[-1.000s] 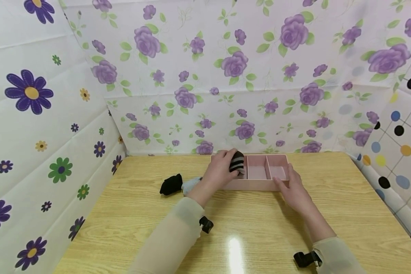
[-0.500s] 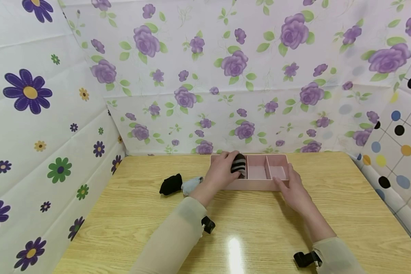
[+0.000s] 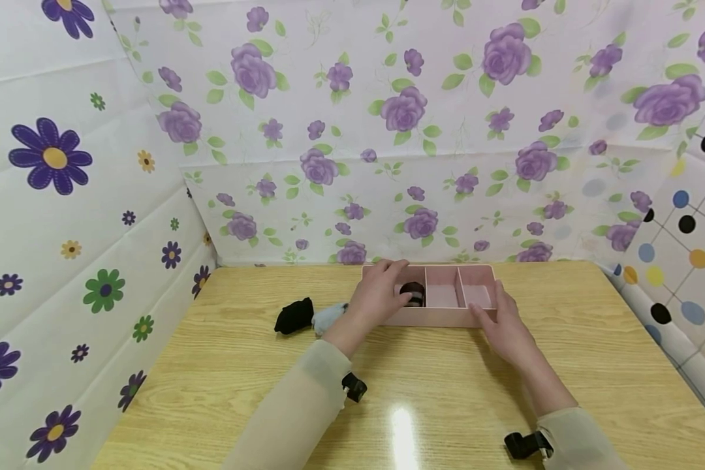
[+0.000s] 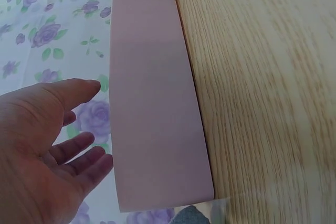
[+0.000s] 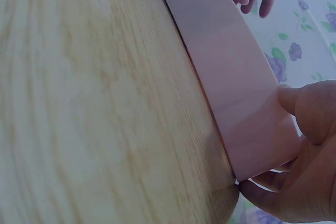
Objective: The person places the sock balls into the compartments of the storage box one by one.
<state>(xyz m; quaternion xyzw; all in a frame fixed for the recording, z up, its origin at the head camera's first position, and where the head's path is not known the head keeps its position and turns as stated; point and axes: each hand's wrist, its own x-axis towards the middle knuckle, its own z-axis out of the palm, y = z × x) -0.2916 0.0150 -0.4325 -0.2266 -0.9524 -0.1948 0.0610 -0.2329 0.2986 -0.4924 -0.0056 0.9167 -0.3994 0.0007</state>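
Observation:
A pink divided box (image 3: 435,318) stands at the back of the table. In its left compartment lies a rolled-up black and grey striped sock (image 3: 412,292), partly hidden by my left hand (image 3: 380,294). That hand hovers over the compartment with its fingers spread and nothing held; the left wrist view shows its thumb and fingers apart. My right hand (image 3: 505,326) grips the box's right end, thumb on the front wall and fingers round the side, as the right wrist view shows.
Left of the box, a black rolled-up sock (image 3: 294,316) and a light blue one (image 3: 329,318) lie side by side on the wooden table (image 3: 435,391). A floral cloth (image 3: 329,130) hangs right behind the box. The middle and right compartments show bare floors.
The striped sock has gone down into the left compartment, and my left hand has let go of it, fingers opening. My right hand keeps its hold on the box.

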